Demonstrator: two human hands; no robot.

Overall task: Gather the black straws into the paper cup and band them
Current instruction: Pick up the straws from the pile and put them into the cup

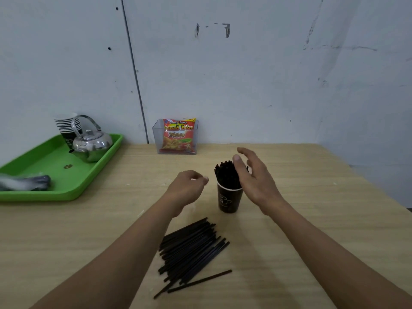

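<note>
A dark paper cup (pixel 229 200) stands upright near the middle of the wooden table, with a bundle of black straws (pixel 226 176) sticking up out of it. My right hand (pixel 256 181) is at the cup's right side, fingers straight and spread beside the straw tops, thumb against them. My left hand (pixel 189 188) hovers just left of the cup with its fingers curled; whether it pinches something small I cannot make out. A loose pile of black straws (pixel 191 250) lies on the table in front of the cup, between my forearms.
A green tray (pixel 44 172) at the left holds a metal teapot (pixel 91 144), stacked paper cups (pixel 66 126) and a grey cloth (pixel 24 182). A clear box with a red snack bag (pixel 178 137) stands by the wall. The table's right edge runs diagonally.
</note>
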